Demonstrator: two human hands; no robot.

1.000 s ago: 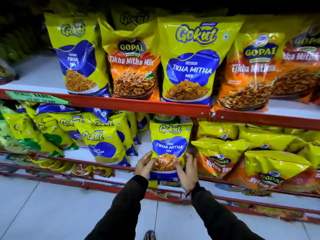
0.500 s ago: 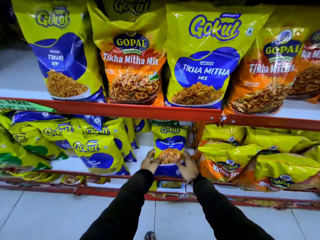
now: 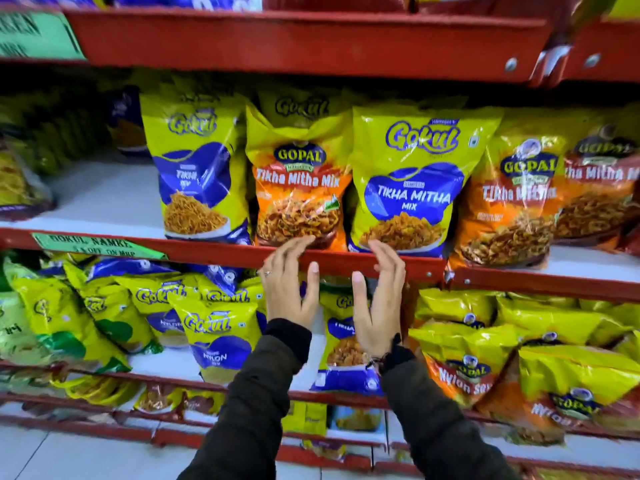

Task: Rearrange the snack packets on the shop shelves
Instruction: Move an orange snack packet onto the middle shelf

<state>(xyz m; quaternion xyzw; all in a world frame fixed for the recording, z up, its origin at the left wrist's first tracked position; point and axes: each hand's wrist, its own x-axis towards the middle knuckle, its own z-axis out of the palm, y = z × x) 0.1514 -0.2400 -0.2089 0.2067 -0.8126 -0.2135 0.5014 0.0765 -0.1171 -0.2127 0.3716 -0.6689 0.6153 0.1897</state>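
A small yellow-and-blue Gokul Tikha Mitha packet (image 3: 341,344) stands upright on the lower shelf, partly hidden behind my hands. My left hand (image 3: 289,289) and my right hand (image 3: 379,299) are both open, fingers spread, raised in front of the red rail (image 3: 214,252) of the middle shelf and holding nothing. Just above my fingertips stand a large orange Gopal Tikha Mitha Mix bag (image 3: 298,188) and a large Gokul Tikha Mitha Mix bag (image 3: 414,181). My left fingertips reach the Gopal bag's bottom edge.
A Gokul Tikha Sev bag (image 3: 197,174) stands left of the Gopal bag; more Gopal bags (image 3: 516,199) stand right. Gokul Nylon Sev packets (image 3: 218,334) lean lower left, Gopal Nylon Sev packets (image 3: 485,362) lower right. A red upper shelf rail (image 3: 311,39) runs overhead. White shelf surface (image 3: 104,195) shows at left.
Both hands let go of the small Gokul packet, which now stands on the lower shelf, and rose to the middle shelf rail. The camera view tilted upward.
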